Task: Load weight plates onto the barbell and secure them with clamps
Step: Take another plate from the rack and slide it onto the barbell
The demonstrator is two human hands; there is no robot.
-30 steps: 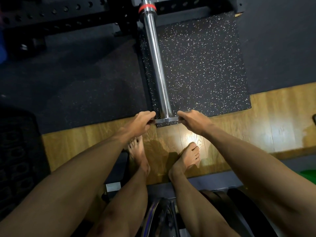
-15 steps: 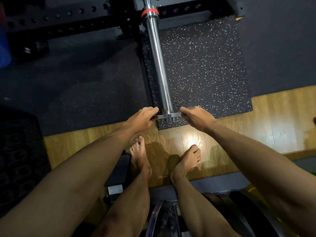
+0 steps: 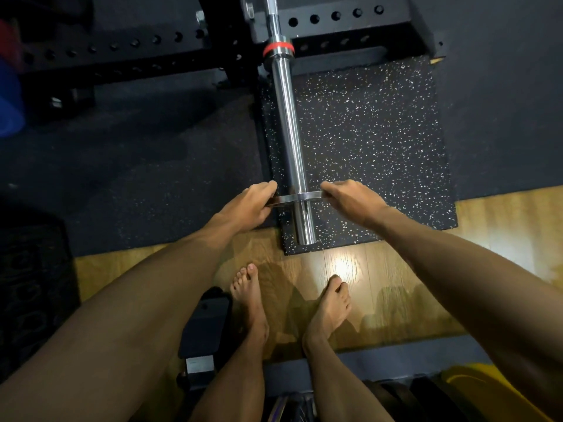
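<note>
A thin silver plate [image 3: 300,197] sits edge-on around the chrome barbell [image 3: 289,132] sleeve, a little way in from its free end. The left hand [image 3: 248,205] pinches the plate's left edge; the right hand [image 3: 350,199] grips its right edge, fingers curled over the rim. The sleeve hangs above a speckled mat [image 3: 380,141] (a red ring [image 3: 277,47] marks its inner collar), beside a black rack [image 3: 152,47]. Bare feet [image 3: 330,303] stand on the wood floor [image 3: 457,245] just behind.

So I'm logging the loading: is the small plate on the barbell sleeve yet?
On. The sleeve passes through the small plate, its end sticking out toward the person; left hand and right hand grip its edges.
</note>
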